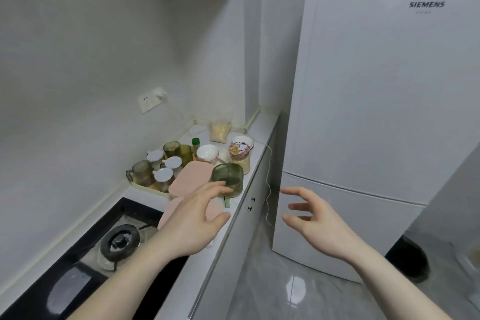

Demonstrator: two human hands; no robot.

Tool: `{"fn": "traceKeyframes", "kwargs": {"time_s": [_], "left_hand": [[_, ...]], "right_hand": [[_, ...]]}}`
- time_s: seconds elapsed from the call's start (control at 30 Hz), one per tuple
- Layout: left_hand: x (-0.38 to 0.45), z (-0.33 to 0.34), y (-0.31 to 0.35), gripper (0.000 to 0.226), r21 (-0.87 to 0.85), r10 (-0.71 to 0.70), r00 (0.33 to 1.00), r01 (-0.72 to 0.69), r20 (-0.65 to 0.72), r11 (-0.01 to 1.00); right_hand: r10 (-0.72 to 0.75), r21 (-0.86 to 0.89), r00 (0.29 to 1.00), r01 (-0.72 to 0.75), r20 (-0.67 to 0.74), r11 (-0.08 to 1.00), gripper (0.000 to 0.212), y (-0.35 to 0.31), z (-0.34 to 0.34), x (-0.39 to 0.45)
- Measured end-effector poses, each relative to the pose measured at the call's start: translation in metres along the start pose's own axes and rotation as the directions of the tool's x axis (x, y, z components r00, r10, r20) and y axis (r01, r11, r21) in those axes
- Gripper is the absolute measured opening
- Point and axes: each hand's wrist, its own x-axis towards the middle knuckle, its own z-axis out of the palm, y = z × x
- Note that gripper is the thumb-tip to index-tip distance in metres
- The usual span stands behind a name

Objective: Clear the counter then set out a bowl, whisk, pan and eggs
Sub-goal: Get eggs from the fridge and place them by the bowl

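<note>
Sitting at the worktop (255, 135) front edge, green glass measuring cup (228, 176), with pink boards (191, 176) at nine o'clock and a white bowl (207, 153) at eleven: risking a knock off the edge or into the jars. Hovering just short at seven o'clock, left hand (200, 218), fingers spread, grasping nothing; floating at four o'clock before the fridge (384, 112), right hand (314, 221), released too.

The fridge (384, 86) bears the brand "SIEMENS" in dark letters near the top of its upper door. A smaller line beneath it is too small to read.
</note>
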Motion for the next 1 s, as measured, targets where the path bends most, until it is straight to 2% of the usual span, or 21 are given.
{"fn": "traceKeyframes", "kwargs": {"time_s": [0.13, 0.3, 0.47, 0.63, 1.0], "left_hand": [[0.061, -0.008, -0.011, 0.044, -0.013, 0.034, 0.999, -0.034, 0.023, 0.999], [0.139, 0.0, 0.01, 0.048, 0.058, 0.11, 0.99, -0.115, 0.082, 0.992], [0.232, 0.023, 0.04, 0.054, -0.019, 0.157, 0.98, -0.155, 0.125, 0.988], [0.308, 0.036, 0.07, 0.064, -0.078, 0.131, 0.99, -0.127, 0.049, 0.989], [0.441, 0.075, 0.133, 0.097, -0.312, -0.055, 0.991, 0.014, -0.123, 0.95]], "right_hand": [[0.025, 0.007, 0.999, -0.025, -0.044, 1.0, 0.043, -0.001, -0.017, 0.037], [0.06, 0.01, 0.99, -0.06, -0.129, 0.998, 0.044, 0.008, -0.047, 0.06], [0.107, 0.05, 0.968, -0.099, -0.226, 0.994, 0.044, 0.029, -0.098, 0.076], [0.118, 0.053, 0.965, -0.109, -0.235, 0.993, 0.044, 0.047, -0.142, 0.103], [0.027, 0.027, 0.977, -0.021, -0.211, 0.999, 0.045, 0.078, -0.263, 0.159]]}}
